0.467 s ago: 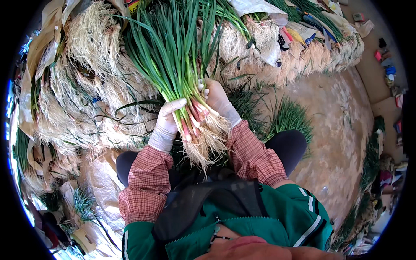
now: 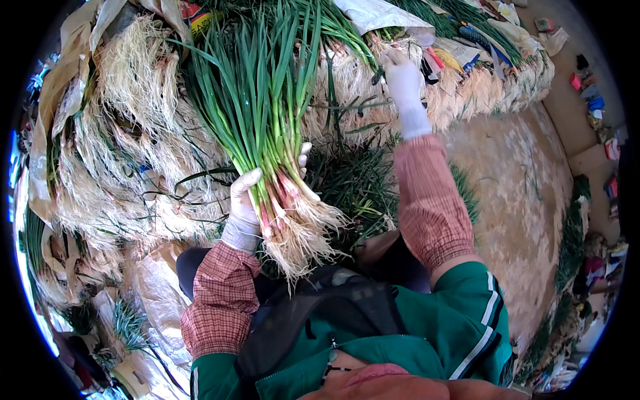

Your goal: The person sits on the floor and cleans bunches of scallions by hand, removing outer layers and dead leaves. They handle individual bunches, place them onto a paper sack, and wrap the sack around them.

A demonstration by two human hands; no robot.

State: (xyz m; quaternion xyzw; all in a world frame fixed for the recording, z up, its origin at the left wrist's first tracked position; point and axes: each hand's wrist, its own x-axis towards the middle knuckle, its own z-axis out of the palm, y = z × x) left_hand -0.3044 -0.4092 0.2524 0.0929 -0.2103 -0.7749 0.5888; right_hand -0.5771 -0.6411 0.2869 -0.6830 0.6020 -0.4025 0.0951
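My left hand point(image 2: 248, 200), in a white glove, is wrapped round a bunch of green garlic point(image 2: 283, 143). Its thumb lies across the front of the pale stems, and fingertips show on the far side. The long flat green leaves point away from me, while the pinkish bases and tangled roots hang toward my lap. My right hand point(image 2: 403, 79), also gloved, is stretched out to the far right at the heaped, root-fringed stalks point(image 2: 353, 83). Its fingers are closed beside a white sheet point(image 2: 387, 15); what they hold, if anything, is hidden.
A thick heap of rooted stalks point(image 2: 127, 147) fills the left. Loose green leaves point(image 2: 347, 180) lie between my knees. On the far heap rest a red-handled tool point(image 2: 435, 57) and a blue-handled one point(image 2: 471, 63). Bare brown floor point(image 2: 513, 200) spreads to the right.
My right hand has let go of the bunch and moved away and right to the far heap. My left hand keeps the bunch, which has shifted slightly left and toward me.
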